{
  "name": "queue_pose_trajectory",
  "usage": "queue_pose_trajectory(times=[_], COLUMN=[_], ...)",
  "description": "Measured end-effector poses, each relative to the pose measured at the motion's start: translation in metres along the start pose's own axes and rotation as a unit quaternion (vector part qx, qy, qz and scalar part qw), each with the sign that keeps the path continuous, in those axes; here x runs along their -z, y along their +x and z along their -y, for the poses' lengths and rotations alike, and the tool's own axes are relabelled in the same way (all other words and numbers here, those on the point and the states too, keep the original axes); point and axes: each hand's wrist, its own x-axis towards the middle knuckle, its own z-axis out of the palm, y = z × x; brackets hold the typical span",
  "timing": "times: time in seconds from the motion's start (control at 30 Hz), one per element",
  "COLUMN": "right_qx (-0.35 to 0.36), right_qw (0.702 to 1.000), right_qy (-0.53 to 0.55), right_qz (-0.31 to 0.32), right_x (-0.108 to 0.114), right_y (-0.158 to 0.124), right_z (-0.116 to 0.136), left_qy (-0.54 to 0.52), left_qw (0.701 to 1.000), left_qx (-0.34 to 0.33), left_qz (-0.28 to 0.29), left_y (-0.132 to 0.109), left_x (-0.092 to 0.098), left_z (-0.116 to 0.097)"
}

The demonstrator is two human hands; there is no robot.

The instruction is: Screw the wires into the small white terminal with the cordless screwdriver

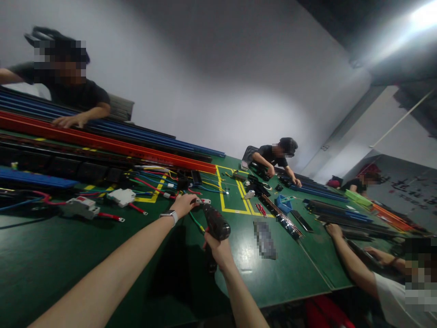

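Note:
My right hand [219, 246] is wrapped round the grip of a black cordless drill [217, 222], its nose pointing away from me and to the left. My left hand [185, 206], with a pale band [169, 216] on the wrist, is closed just beyond the drill's tip. What its fingers hold is mostly hidden; a small red-and-white end [205, 201] shows beside them. A green wire [196, 222] runs down from there towards the drill. Left of my left hand lie two grey-white circuit breakers, one nearer [82, 207] and one farther [122, 197], with red leads ending in metal lugs.
A long red rail [112, 145] and blue rails [136, 132] line the far side of the green table [239, 269]. Red pliers [261, 209], a blue bin [286, 203] and a blurred-out flat object [265, 239] lie to the right. Other people work around the table.

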Motion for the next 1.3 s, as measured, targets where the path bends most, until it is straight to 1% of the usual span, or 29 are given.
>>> queue_pose_trajectory(times=[0.23,0.4,0.5,0.63,0.7,0.8,1.03,1.2,1.3], right_qx=[-0.001,0.000,0.013,0.039,0.052,0.048,0.039,0.047,0.040], right_qw=[0.998,0.996,0.994,0.988,0.987,0.990,0.992,0.988,0.985], right_qy=[-0.059,-0.086,-0.107,-0.150,-0.151,-0.133,-0.124,-0.150,-0.170], right_qz=[0.000,-0.008,-0.003,0.009,0.017,0.020,0.007,0.004,0.008], right_x=[-0.009,-0.012,-0.012,-0.012,-0.011,-0.011,-0.014,-0.014,-0.013], right_y=[0.001,0.002,0.004,0.008,0.010,0.011,0.009,0.008,0.008], right_z=[0.012,0.016,0.012,0.000,-0.006,-0.011,-0.008,-0.010,-0.011], left_qy=[-0.001,-0.004,-0.009,-0.015,-0.014,-0.013,-0.006,-0.010,-0.015], left_qw=[1.000,1.000,1.000,1.000,1.000,1.000,1.000,1.000,1.000], left_qx=[0.011,0.007,0.006,0.005,0.007,0.007,0.004,0.002,0.001], left_qz=[-0.001,-0.011,-0.010,-0.009,-0.012,-0.012,-0.016,-0.019,-0.019], left_y=[0.003,0.001,-0.001,-0.001,0.000,0.000,0.001,0.000,0.000], left_x=[-0.004,-0.002,-0.001,-0.001,-0.002,-0.004,-0.007,-0.007,-0.007], left_z=[0.002,0.001,0.000,0.000,0.001,0.002,0.005,0.005,0.005])
